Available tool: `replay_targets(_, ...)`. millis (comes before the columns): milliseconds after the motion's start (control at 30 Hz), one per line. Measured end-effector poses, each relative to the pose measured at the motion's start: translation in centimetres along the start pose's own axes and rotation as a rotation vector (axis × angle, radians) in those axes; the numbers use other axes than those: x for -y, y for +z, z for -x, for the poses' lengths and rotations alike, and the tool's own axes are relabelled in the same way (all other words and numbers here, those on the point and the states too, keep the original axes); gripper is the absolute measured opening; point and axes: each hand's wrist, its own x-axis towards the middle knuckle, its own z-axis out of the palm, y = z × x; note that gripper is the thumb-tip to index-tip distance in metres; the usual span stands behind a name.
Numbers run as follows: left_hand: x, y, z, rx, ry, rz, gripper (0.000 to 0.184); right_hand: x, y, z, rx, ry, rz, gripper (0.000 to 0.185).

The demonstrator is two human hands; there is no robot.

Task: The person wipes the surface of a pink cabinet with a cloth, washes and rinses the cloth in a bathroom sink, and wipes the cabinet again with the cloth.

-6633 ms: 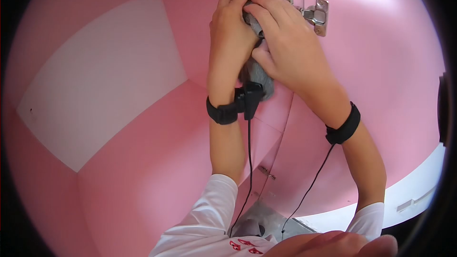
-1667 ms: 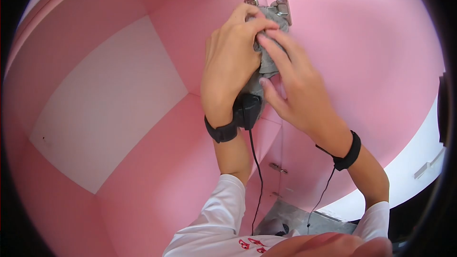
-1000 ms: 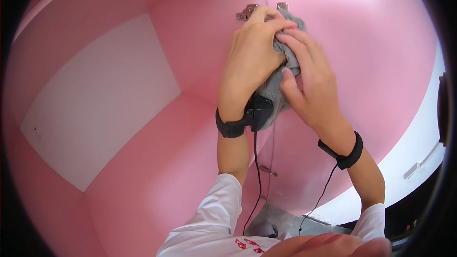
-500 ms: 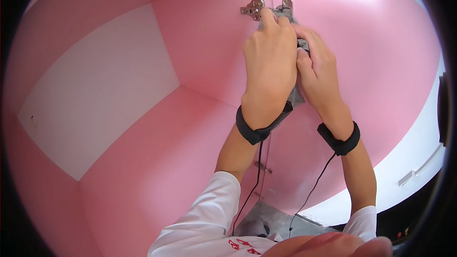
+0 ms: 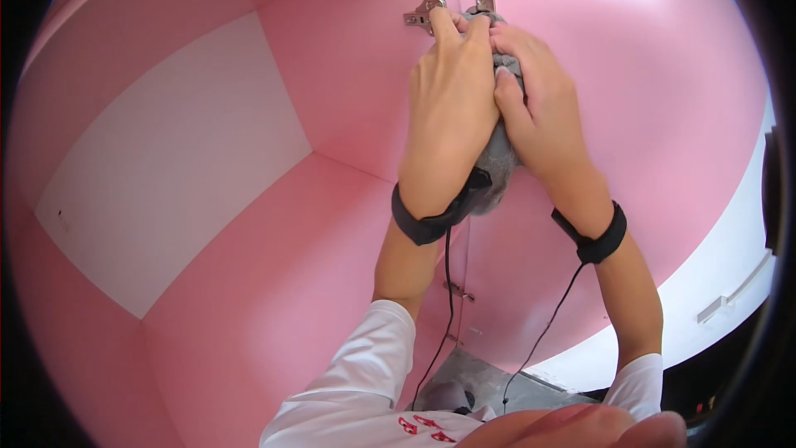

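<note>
A metal cabinet hinge (image 5: pixel 421 18) sits where the pink side panel meets the pink door. My left hand (image 5: pixel 452 108) is closed on a crumpled grey cloth (image 5: pixel 497 168), its fingertips at the hinge. From the other side my right hand (image 5: pixel 543 104) presses the same cloth, thumb bent on top and fingers curled round it. Part of the cloth hangs down between my wrists. The fingers cover the middle of the hinge, so what the cloth touches there is hidden.
The pink cabinet door (image 5: pixel 647 141) stands open on the right. A lower hinge (image 5: pixel 458 291) shows beneath my arms. Black wristbands (image 5: pixel 599 236) trail thin cables. A white back panel (image 5: pixel 182 158) is inside the cabinet, and grey floor (image 5: pixel 489 382) shows below.
Both hands and the cloth have shifted slightly left in view. More of the cloth now hangs visible between my wrists. The view itself has moved a little.
</note>
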Motion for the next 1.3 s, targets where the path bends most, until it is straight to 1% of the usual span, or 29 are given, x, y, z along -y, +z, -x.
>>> replay_targets(33, 0.0, -0.3, 0.0, -0.004, -0.003, -0.007, 0.030, -0.1, 0.1, 0.1, 0.001, -0.004, -0.008, 0.029)
replay_targets(100, -0.7, -1.1, 0.2, 0.098, -0.036, 0.054, 0.043, 0.2, -0.1, 0.4, -0.019, -0.006, 0.026, 0.028)
replay_targets(133, -0.6, -0.9, -0.1, 0.098, -0.028, 0.049, 0.043, 0.2, -0.1, 0.3, -0.028, -0.008, 0.025, 0.028)
replay_targets(200, -0.4, -0.3, -0.3, 0.021, 0.026, -0.048, 0.034, 0.4, -0.2, 0.1, -0.024, 0.032, 0.007, 0.028)
replay_targets(300, -0.1, -0.1, -0.4, 0.011, 0.044, -0.012, 0.032, 0.7, -0.5, 0.3, 0.007, 0.052, 0.039, 0.029)
replay_targets(333, -0.4, 0.1, -0.4, 0.011, 0.045, -0.012, 0.032, 0.5, -0.7, 0.5, 0.005, 0.052, 0.040, 0.029)
replay_targets(400, -1.5, 0.6, -0.3, 0.078, 0.026, -0.138, 0.029, -0.1, -1.4, 1.5, -0.024, 0.033, 0.081, 0.029)
replay_targets(433, -2.2, 0.9, -0.1, 0.077, 0.033, -0.130, 0.029, -0.4, -2.1, 1.9, -0.027, 0.032, 0.091, 0.029)
replay_targets(500, -3.5, 1.2, 0.4, 0.243, 0.007, -0.130, 0.036, -0.6, -3.3, 3.0, 0.063, 0.262, -0.055, 0.031)
replay_targets(533, -3.5, 1.5, 0.4, 0.240, 0.009, -0.124, 0.036, -0.5, -3.7, 3.3, 0.064, 0.260, -0.049, 0.031)
replay_targets(600, -3.5, 2.3, 0.5, 0.311, 0.080, -0.105, 0.035, -0.4, -4.3, 3.9, 0.060, 0.331, -0.098, 0.032)
replay_targets(633, -3.6, 2.0, 0.5, 0.306, 0.081, -0.101, 0.035, -0.3, -4.3, 3.6, 0.062, 0.327, -0.094, 0.032)
replay_targets(700, -3.9, 1.5, 0.6, 0.213, 0.064, 0.037, 0.035, -0.2, -4.1, 3.4, 0.021, 0.263, -0.066, 0.032)
replay_targets(733, -4.0, 1.3, 0.8, 0.208, 0.071, 0.042, 0.035, 0.0, -4.0, 3.1, 0.019, 0.257, -0.058, 0.032)
replay_targets(800, -4.0, 0.9, 1.2, 0.077, 0.085, 0.039, 0.037, 0.6, -3.8, 2.6, -0.009, 0.151, -0.010, 0.031)
replay_targets(900, -2.6, -0.8, 0.7, 0.034, 0.050, 0.118, 0.039, 1.7, -2.4, 0.5, 0.018, 0.098, -0.010, 0.030)
replay_targets(933, -2.1, -1.0, 0.4, 0.032, 0.045, 0.116, 0.039, 1.8, -1.8, 0.1, 0.023, 0.098, -0.014, 0.030)
replay_targets(1000, -0.8, -1.3, 0.0, 0.072, -0.048, 0.112, 0.040, 1.7, -0.6, -0.6, 0.021, 0.074, 0.056, 0.028)
replay_targets(1033, -0.7, -1.3, 0.0, 0.071, -0.050, 0.108, 0.040, 1.5, -0.5, -0.8, 0.022, 0.073, 0.050, 0.028)
replay_targets(1100, 0.1, -2.3, 0.5, 0.073, -0.084, 0.113, 0.040, 2.1, 0.5, -1.0, 0.023, -0.025, 0.090, 0.026)
replay_targets(1133, 0.2, -2.6, 0.9, 0.069, -0.090, 0.111, 0.040, 2.2, 0.7, -0.8, 0.028, -0.028, 0.086, 0.026)
replay_targets(1233, -0.2, -3.0, 1.6, 0.013, -0.055, 0.111, 0.044, 2.2, 0.6, -0.5, 0.035, -0.088, 0.106, 0.026)
replay_targets(1300, -0.6, -3.5, 1.7, 0.057, -0.123, 0.124, 0.045, 2.2, 0.7, -0.5, 0.022, -0.133, 0.126, 0.025)
